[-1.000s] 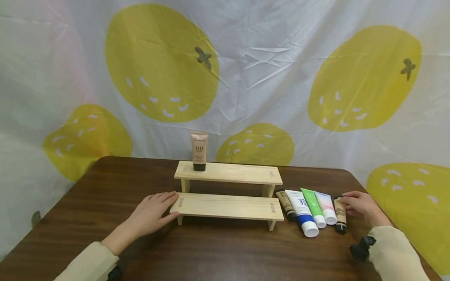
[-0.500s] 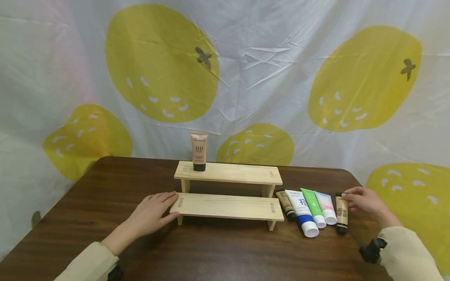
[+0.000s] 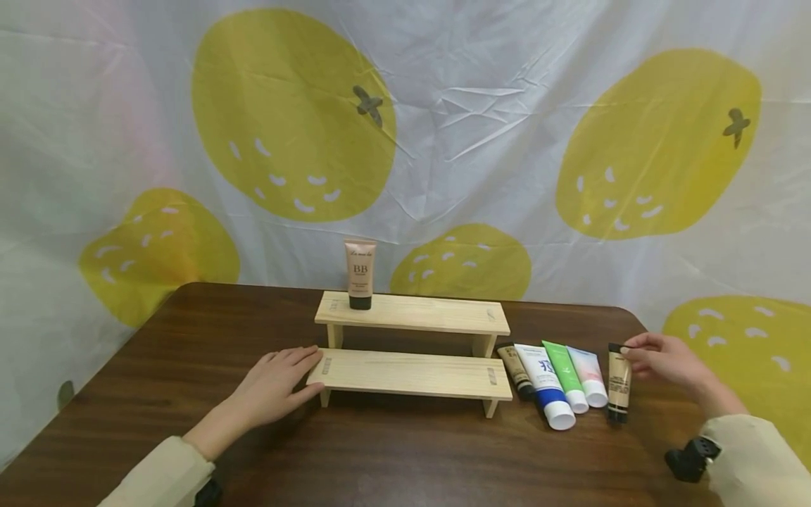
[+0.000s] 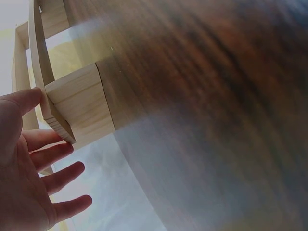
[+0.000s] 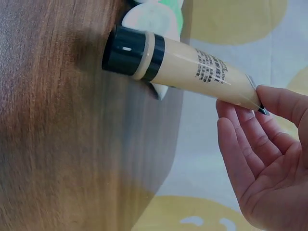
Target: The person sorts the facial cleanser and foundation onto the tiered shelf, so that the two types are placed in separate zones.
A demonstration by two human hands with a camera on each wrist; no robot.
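My right hand [image 3: 665, 362] pinches a beige cosmetic tube [image 3: 619, 384] by its flat black-edged tail, with the black cap pointing down toward the table. In the right wrist view, the thumb lies on one side of this tube [image 5: 192, 67] and fingers on the other; dark print runs along its body. On the left, my left hand [image 3: 272, 386] rests against the end of the lower step of a pale wooden two-step riser [image 3: 412, 372]. Its thumb [image 4: 31, 100] and forefinger touch the board's end, while the other fingers extend loosely past it.
A pink BB cream tube [image 3: 360, 274] stands on the upper step [image 3: 418, 313]. Right of the riser lie a tan tube [image 3: 516, 370], a white and blue tube [image 3: 546, 384], a green tube [image 3: 564, 377] and a pink-white tube [image 3: 587, 377]. A fruit-print curtain [image 3: 469, 155] hangs behind the table [image 3: 393, 458].
My right hand has moved slightly right with the beige tube, which has come away from the pink-white tube and tipped more upright. The left hand keeps its place at the riser.
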